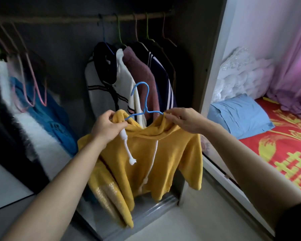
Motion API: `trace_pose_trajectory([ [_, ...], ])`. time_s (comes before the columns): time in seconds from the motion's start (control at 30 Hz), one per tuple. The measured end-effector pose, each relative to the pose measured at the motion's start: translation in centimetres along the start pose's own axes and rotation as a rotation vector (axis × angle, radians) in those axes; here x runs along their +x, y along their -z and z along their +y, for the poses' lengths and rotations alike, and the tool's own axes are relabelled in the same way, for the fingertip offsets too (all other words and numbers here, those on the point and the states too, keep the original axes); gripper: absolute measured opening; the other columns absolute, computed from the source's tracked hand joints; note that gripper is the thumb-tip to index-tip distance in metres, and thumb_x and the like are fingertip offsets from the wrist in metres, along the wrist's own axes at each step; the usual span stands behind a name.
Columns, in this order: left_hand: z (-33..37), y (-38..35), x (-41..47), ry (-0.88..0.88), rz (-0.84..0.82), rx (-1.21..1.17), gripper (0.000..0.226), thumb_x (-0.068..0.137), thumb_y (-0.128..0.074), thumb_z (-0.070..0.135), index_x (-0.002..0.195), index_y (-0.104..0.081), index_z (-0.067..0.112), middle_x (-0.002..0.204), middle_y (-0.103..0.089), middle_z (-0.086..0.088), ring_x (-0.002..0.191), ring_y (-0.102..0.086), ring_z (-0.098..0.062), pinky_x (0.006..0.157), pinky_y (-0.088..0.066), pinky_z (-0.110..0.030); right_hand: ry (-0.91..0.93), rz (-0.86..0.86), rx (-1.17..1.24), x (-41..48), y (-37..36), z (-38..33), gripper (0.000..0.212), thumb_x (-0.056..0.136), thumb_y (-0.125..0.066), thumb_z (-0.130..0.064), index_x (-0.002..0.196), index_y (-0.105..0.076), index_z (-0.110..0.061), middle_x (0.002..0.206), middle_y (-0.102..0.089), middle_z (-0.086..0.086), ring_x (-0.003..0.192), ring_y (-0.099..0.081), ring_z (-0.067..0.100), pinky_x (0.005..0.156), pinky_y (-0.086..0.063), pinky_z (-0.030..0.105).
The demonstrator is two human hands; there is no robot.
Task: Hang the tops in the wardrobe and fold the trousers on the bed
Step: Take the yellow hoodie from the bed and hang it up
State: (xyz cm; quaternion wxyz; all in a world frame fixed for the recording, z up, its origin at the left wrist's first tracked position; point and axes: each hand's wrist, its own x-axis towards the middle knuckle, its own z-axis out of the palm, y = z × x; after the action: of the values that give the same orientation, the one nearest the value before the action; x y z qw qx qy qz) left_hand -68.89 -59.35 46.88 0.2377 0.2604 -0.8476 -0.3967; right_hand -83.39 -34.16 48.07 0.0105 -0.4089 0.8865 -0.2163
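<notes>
A yellow hooded top [163, 153] with white drawstrings hangs in front of the open wardrobe, held up between both hands. A blue wire hanger [142, 101] sits in its neck, hook pointing up. My left hand [108, 127] grips the top's left collar and the hanger's left arm. My right hand [186, 119] pinches the right collar at the hanger's other end. The wardrobe rail [76, 19] runs across the top, above the garment.
Several tops [129, 75] hang on the rail behind the yellow one. Blue and white garments with pink hangers [33, 94] hang at the left. The bed with a red patterned sheet [285, 145] and a blue pillow [240, 115] lies to the right, past the wardrobe's side panel [214, 58].
</notes>
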Motion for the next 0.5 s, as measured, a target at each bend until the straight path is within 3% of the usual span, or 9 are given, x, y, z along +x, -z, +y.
trace_pose_trajectory([
  [0.1, -0.4, 2.4, 0.8, -0.007, 0.044, -0.117, 0.029, 0.060, -0.071, 0.037, 0.078, -0.061, 0.016, 0.072, -0.066, 0.001, 0.075, -0.063, -0.024, 0.067, -0.052, -0.040, 0.052, -0.043, 0.103, 1.3, 0.2, -2.5, 0.037, 0.101, -0.042, -0.054, 0.108, -0.064, -0.024, 0.090, -0.065, -0.004, 0.082, -0.065, 0.012, 0.082, -0.059, 0.035],
  [0.2, -1.3, 4.8, 1.5, -0.039, 0.031, -0.183, 0.017, 0.073, -0.076, 0.023, 0.077, -0.061, 0.017, 0.069, -0.063, 0.003, 0.069, -0.062, -0.019, 0.062, -0.051, -0.034, 0.085, -0.154, 0.255, 2.1, 0.7, -5.9, 0.033, 0.098, -0.047, -0.057, 0.101, -0.064, -0.029, 0.087, -0.066, -0.003, 0.079, -0.066, 0.013, 0.075, -0.057, 0.027],
  [0.3, -1.9, 7.1, 2.5, -0.084, 0.023, -0.215, 0.014, 0.079, -0.075, 0.017, 0.083, -0.062, 0.014, 0.072, -0.062, 0.002, 0.067, -0.059, -0.013, 0.059, -0.047, -0.028, 0.110, -0.218, 0.372, 2.7, 1.3, -9.5, 0.036, 0.095, -0.052, -0.055, 0.101, -0.066, -0.023, 0.088, -0.069, 0.000, 0.083, -0.068, 0.016, 0.079, -0.059, 0.029],
  [0.43, -2.3, 9.0, 4.5, -0.129, 0.047, -0.261, 0.009, 0.082, -0.070, 0.014, 0.088, -0.064, 0.013, 0.077, -0.059, 0.001, 0.068, -0.053, -0.011, 0.060, -0.043, -0.026, 0.085, 0.011, 0.452, 4.0, 1.7, -13.2, 0.030, 0.100, -0.053, -0.045, 0.100, -0.070, -0.020, 0.089, -0.072, -0.003, 0.085, -0.070, 0.012, 0.086, -0.059, 0.036],
  [0.5, -2.8, 9.3, 6.0, -0.165, 0.114, -0.167, 0.014, 0.083, -0.069, 0.018, 0.097, -0.065, 0.017, 0.096, -0.060, -0.004, 0.080, -0.053, -0.012, 0.069, -0.045, -0.026, 0.031, 0.079, 0.474, 4.9, 1.6, -14.6, 0.036, 0.100, -0.053, -0.047, 0.104, -0.070, -0.015, 0.095, -0.072, 0.005, 0.089, -0.070, 0.018, 0.088, -0.059, 0.043],
])
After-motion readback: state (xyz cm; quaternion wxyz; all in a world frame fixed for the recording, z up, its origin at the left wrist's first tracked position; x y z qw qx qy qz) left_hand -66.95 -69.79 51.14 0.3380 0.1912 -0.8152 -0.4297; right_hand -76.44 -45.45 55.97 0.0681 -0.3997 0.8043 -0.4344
